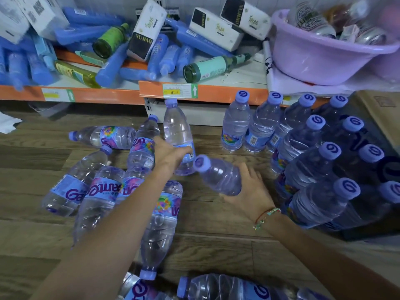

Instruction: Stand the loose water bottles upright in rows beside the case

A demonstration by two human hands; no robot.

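Observation:
Several clear water bottles with purple caps lie loose on the wooden floor (pixel 216 245). My left hand (pixel 167 153) grips a tilted bottle (pixel 176 128) near its base, cap toward the shelf. My right hand (pixel 249 191) holds another bottle (pixel 218 175) off the floor, its cap pointing left. Upright bottles (pixel 237 124) stand in rows at the right, beside a dark shrink-wrapped case (pixel 368 169) of bottles. More loose bottles (pixel 91 191) lie at the left and along the bottom edge.
An orange-edged shelf (pixel 216 92) runs across the back, piled with blue bottles, green glass bottles and tissue packs. A lilac plastic basin (pixel 313 53) sits on it at the right. A cardboard box (pixel 381 111) stands behind the case.

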